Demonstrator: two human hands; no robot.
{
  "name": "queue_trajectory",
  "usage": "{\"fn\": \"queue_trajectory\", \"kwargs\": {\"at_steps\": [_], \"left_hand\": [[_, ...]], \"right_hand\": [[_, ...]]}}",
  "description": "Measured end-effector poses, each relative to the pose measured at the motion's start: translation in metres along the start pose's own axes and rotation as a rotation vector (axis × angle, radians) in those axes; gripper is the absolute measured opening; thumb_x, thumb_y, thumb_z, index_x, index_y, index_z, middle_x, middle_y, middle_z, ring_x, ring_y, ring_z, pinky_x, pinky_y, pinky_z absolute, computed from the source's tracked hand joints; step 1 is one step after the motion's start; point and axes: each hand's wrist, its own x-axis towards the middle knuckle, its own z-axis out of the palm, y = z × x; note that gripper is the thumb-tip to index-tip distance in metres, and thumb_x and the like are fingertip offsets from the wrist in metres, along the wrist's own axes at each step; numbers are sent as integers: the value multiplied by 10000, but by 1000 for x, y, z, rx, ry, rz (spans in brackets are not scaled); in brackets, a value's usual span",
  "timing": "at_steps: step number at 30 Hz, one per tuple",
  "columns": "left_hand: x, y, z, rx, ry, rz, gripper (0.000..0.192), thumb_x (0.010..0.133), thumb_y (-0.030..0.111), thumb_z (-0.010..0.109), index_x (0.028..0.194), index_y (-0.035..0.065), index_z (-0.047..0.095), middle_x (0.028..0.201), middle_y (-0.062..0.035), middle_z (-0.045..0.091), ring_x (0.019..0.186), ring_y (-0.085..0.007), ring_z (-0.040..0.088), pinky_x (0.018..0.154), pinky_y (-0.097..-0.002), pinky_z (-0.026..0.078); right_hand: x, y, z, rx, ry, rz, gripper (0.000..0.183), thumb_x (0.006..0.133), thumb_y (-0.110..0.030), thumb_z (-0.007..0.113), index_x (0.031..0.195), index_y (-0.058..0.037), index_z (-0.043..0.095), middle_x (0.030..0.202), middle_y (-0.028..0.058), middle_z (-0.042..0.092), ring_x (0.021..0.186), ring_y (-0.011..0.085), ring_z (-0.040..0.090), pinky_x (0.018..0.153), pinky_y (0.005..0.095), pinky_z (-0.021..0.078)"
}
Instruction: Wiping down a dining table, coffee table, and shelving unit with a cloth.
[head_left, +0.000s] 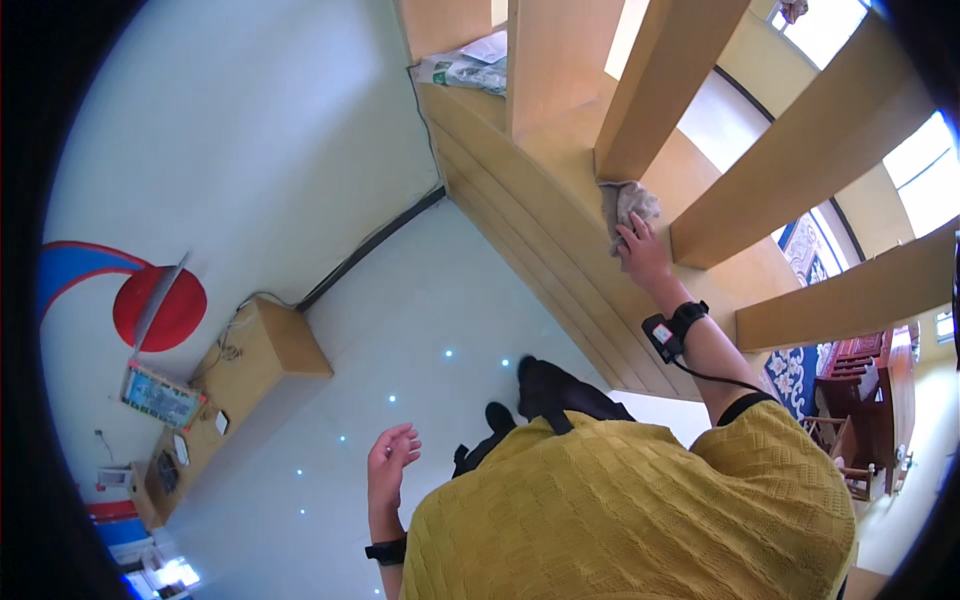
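Under the fingers of my right hand (643, 253) lies a crumpled grey-brown cloth (634, 202). It rests on the light wooden ledge (555, 139) of a slatted partition, at the foot of an upright wooden post (660, 97). Part of the cloth touches the post's base. A second wooden post (795, 142) rises just to the right of that hand. My left hand (391, 457) hangs free over the pale floor, its fingers loosely bent and holding nothing. Each wrist wears a black strap; the right one carries a small black device (661, 337) with a cable.
A plastic bag (469, 71) sits on the ledge's far end by the wall. Along the left wall runs a low wooden cabinet (259, 345) with cables and a framed picture (161, 397). Dark red wooden furniture (862, 382) and a blue patterned carpet (793, 375) show beyond the posts.
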Motion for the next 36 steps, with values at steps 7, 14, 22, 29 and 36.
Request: {"fn": "queue_trajectory", "kwargs": {"at_steps": [7, 14, 22, 29, 36], "left_hand": [[91, 49, 27, 95, -232, 20, 280, 886, 166, 530, 1132, 31, 538, 1029, -85, 588, 911, -161, 572, 783, -282, 477], [166, 126, 49, 154, -254, 32, 278, 888, 151, 524, 1140, 33, 535, 1042, -80, 592, 928, -159, 570, 788, -280, 471], [198, 150, 41, 79, -220, 11, 285, 889, 168, 529, 1142, 38, 534, 1051, -81, 589, 923, -153, 564, 804, -280, 461], [230, 183, 21, 162, -308, 35, 284, 888, 159, 526, 1142, 31, 530, 1061, -86, 586, 932, -155, 565, 805, -280, 463], [296, 210, -8, 283, -542, 17, 273, 886, 138, 523, 1137, 30, 531, 1064, -92, 581, 940, -164, 568, 812, -281, 470]], "right_hand": [[64, -55, -6, 150, -53, 1, 430, 786, -195, 587, 1206, -199, 495, 1353, 94, 357, 1212, 357, 354, 985, 416, 349], [168, -86, 22, 394, 88, -55, 430, 754, -104, 598, 1172, -141, 506, 1287, 149, 413, 1149, 363, 400, 974, 419, 356], [281, -43, 10, 492, 460, 473, 529, 720, -72, 593, 1228, -123, 457, 1312, 154, 403, 1194, 337, 388, 983, 450, 334], [286, -25, 37, 320, 110, 785, 532, 790, -218, 561, 1292, -146, 403, 1327, 112, 418, 1208, 295, 415, 955, 426, 381], [220, -84, 32, 356, 430, 25, 273, 731, -4, 502, 979, -82, 586, 951, 130, 598, 850, 283, 588, 715, 370, 494]]}}
